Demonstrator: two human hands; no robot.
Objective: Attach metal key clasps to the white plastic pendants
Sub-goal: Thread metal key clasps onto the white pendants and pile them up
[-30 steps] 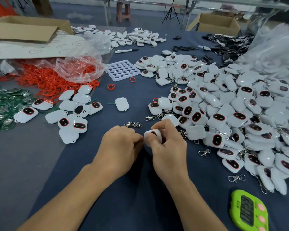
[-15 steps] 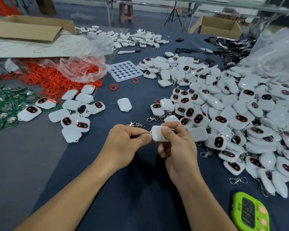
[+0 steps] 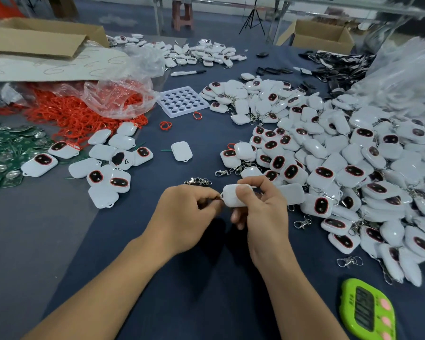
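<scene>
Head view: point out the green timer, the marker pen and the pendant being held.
green timer (image 3: 364,310), head view, on its dark display.
marker pen (image 3: 187,72), head view, on the white barrel.
held pendant (image 3: 230,198), head view, on its bare white face beside the thumb.

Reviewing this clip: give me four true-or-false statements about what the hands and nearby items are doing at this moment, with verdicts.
1. The right hand holds a white pendant. True.
2. A loose metal clasp lies just beyond the left hand. True.
3. The green timer sits to the left of both hands. False: it lies at the lower right.
4. The left hand rests flat and idle. False: it pinches a small part at the pendant's corner.
</scene>
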